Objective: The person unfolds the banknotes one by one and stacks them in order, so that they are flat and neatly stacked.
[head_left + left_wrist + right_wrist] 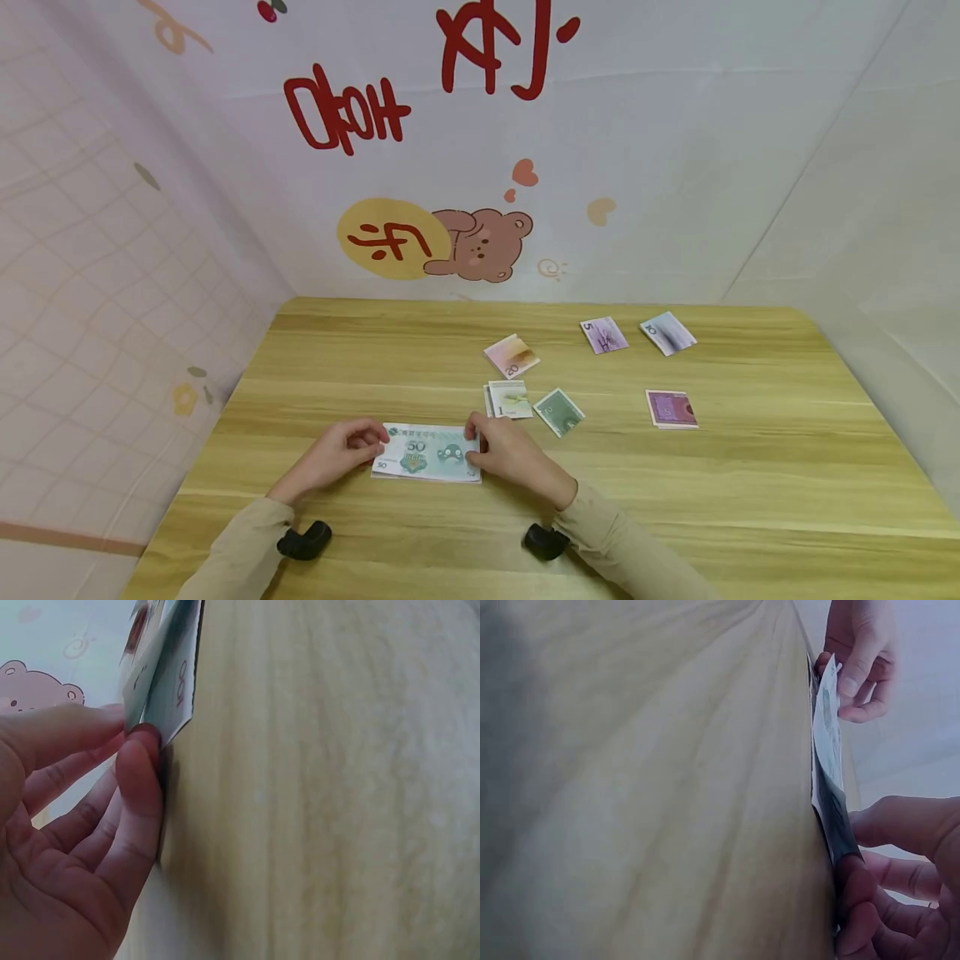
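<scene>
I hold a green-and-white 50 note [423, 457] level between my hands, left of the table's [750, 500] middle and nearer its left edge than its right. My left hand [337, 450] pinches the note's left end between thumb and fingers, and my right hand [517, 457] pinches its right end the same way. Another paper layer [174, 686] shows beneath it; from my left wrist I see what looks like 100 printed there. In the right wrist view the paper bends slightly along its length.

Just beyond my right hand lies a pale 1 note [510, 400] over another sheet, with a green 2 note [559, 412] just beside it, turned cornerwise. An orange-brown 20 note [512, 357] lies behind the 1, closer to the far edge. Near that far edge are a purple 5 note [603, 335] and, to its right, a blue 10 note [668, 333], the closest of them to the far right corner. A magenta 5 note [672, 409] lies apart, toward the right edge. My beige sleeves [626, 533] reach to my wrists, beside 2 black devices [304, 540].
</scene>
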The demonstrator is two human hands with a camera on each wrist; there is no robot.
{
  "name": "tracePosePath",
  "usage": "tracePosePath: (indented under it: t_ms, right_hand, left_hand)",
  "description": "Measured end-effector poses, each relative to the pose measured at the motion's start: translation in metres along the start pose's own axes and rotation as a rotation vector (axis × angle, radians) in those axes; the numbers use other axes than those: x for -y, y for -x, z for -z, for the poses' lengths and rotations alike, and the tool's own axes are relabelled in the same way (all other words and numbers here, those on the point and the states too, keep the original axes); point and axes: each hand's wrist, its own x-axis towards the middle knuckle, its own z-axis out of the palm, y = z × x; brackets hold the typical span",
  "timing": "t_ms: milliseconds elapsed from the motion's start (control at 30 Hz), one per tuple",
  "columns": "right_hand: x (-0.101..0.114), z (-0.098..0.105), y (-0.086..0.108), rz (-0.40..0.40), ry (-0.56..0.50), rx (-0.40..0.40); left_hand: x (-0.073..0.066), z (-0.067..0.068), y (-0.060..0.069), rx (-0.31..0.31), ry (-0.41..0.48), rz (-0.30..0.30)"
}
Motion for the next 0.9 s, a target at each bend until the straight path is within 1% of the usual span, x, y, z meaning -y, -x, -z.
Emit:
tracePosePath:
  t_ms: [167,367,567,633,733,833,900]
  right_hand:
    - [-0.0008,0.0014,-0.0022,-0.012,-0.013,0.026]
    - [0.0017,0.0036,-0.0029,-0.017,-0.013,0.047]
    - [0.0028,0.0068,-0.0027,-0.026,-0.013,0.062]
    - [0.0028,0.0073,-0.0024,-0.04,-0.012,0.067]
    - [0.0024,0.0065,-0.002,-0.064,0.001,0.07]
    - [0.0021,0.0056,-0.0022,-0.086,0.012,0.071]
    - [0.0018,0.0053,-0.0025,-0.097,0.012,0.074]
  left_hand:
    - [0.002,0.0008,-0.0007,0.009,-0.006,0.007]
    - [0.0027,0.0008,-0.0007,0.013,0.025,0.02]
    - [0.0003,0.0011,-0.0022,0.026,0.047,0.035]
    - [0.0,0.0008,-0.0028,0.024,0.037,0.031]
    - [0.0008,0.0006,-0.004,0.017,-0.006,0.027]
    - [0.0018,0.0011,-0.0059,0.015,-0.041,0.037]
    - [0.0016,0.0019,-0.0072,0.024,-0.045,0.044]
